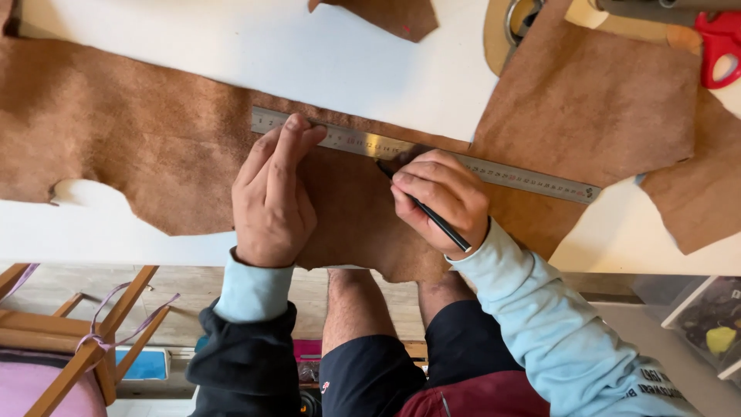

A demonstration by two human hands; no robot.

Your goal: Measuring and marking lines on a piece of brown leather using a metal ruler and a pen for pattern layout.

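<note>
While we're looking down from the head camera, we're pinning a steel ruler (pixel 424 154) flat with our left hand (pixel 272 193), fingers pressed together on its left end, nothing gripped, just weight on the metal. That ruler is lying at a slight slant across the upper edge of a big brown suede hide (pixel 139 154), which is spreading over the white table (pixel 324 54).

Our right hand (pixel 441 202) is sitting just below the ruler's middle, fingers pinched shut on a thin black pen (pixel 428 212) with its tip touching the ruler's lower edge. So we're reckoning we're mid-way through marking a straight line along the ruler onto the leather. No mark is readable from here, so we can't tell how much is drawn.

Next move, as we're judging it, is calling for steady downward pressure from the left hand so the ruler isn't sliding, while the pen is tracking snug against that edge.

Right of the ruler, another suede piece (pixel 594 100) is overlapping the hide. Well above the ruler's right end, red scissor handles (pixel 719 46) are poking in. Below the ruler, a wooden chair frame (pixel 85 332) is sitting on the floor.
</note>
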